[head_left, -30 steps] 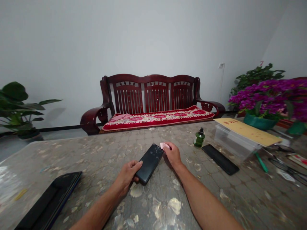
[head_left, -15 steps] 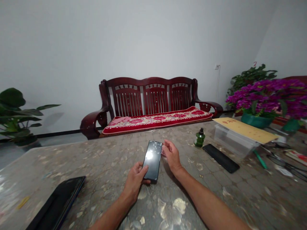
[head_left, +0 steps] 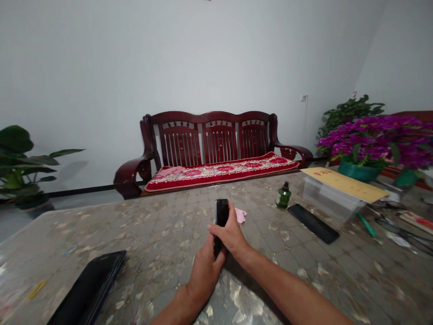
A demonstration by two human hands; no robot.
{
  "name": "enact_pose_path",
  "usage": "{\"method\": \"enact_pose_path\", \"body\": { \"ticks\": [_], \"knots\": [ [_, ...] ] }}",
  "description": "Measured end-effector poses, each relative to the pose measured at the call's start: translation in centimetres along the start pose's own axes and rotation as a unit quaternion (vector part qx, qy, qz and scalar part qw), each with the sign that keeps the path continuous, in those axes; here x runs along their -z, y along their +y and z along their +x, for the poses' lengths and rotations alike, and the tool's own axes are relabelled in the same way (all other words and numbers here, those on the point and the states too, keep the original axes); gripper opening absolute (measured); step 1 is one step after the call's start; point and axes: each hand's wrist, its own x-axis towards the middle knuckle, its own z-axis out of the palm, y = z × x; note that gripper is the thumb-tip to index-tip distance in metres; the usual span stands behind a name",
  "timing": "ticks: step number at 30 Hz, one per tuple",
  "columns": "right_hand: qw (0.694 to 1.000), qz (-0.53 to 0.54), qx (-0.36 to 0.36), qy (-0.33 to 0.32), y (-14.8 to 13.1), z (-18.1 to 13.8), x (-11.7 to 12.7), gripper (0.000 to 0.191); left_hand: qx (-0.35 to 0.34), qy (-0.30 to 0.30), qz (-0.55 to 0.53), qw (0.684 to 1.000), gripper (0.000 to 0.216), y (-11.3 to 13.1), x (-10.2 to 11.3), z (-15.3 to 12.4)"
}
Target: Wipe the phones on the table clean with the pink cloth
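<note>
A dark smartphone (head_left: 222, 213) stands turned partly edge-on over the middle of the table. My left hand (head_left: 204, 267) is closed around its lower end. Higher up, my right hand (head_left: 234, 232) grips the phone too, thumb across its face and fingers along the right side. Just beyond those fingers shows a pink cloth (head_left: 241, 215); whether they touch it I cannot tell. The phone's lower part is mostly covered by my hands.
On the patterned table (head_left: 162, 253), a black case (head_left: 86, 289) lies left. To the right are a green bottle (head_left: 283, 196), another black phone-like slab (head_left: 313, 223), a clear plastic box (head_left: 324, 198) and purple flowers (head_left: 375, 137). A wooden bench (head_left: 216, 135) stands behind.
The phone has turned from screen-up to nearly edge-on. My right hand has moved left onto it, and my left hand has shifted right and lower. More of the pink cloth shows.
</note>
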Motion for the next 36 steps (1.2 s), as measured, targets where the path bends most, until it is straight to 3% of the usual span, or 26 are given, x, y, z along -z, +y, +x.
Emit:
{"method": "enact_pose_path", "body": {
  "ticks": [6, 12, 17, 22, 30, 32, 36],
  "knots": [
    [0.998, -0.038, -0.048, -0.002, -1.5, 0.4, 0.6, 0.088, -0.051, -0.096, 0.041, 0.993, 0.041, 0.5, 1.1, 0.1],
    [0.992, -0.091, -0.071, -0.043, -3.0, 2.6, 2.5, 0.082, -0.065, -0.032, 0.164, 0.984, 0.037, -0.9, 2.6, 2.1],
    [0.985, -0.155, -0.047, -0.058, -2.6, 4.0, 5.0, 0.084, -0.096, -0.053, 0.279, 0.954, 0.033, -2.0, 2.8, 2.6],
    [0.956, -0.291, -0.017, -0.023, -1.7, 3.9, 11.6, 0.082, -0.127, -0.086, 0.338, 0.928, 0.031, -2.0, 2.9, 2.5],
    [0.808, -0.583, -0.055, 0.069, -2.1, 3.9, 25.4, 0.085, -0.148, -0.087, 0.349, 0.921, 0.032, -2.7, 2.9, 2.8],
    [0.787, -0.609, -0.087, 0.050, -2.3, 4.3, 27.6, 0.084, -0.154, -0.088, 0.351, 0.919, 0.033, -2.9, 2.8, 2.9],
    [0.779, -0.616, -0.116, 0.031, -2.1, 5.2, 30.1, 0.085, -0.165, -0.082, 0.358, 0.916, 0.033, -3.4, 2.8, 2.9]
  ]
}}
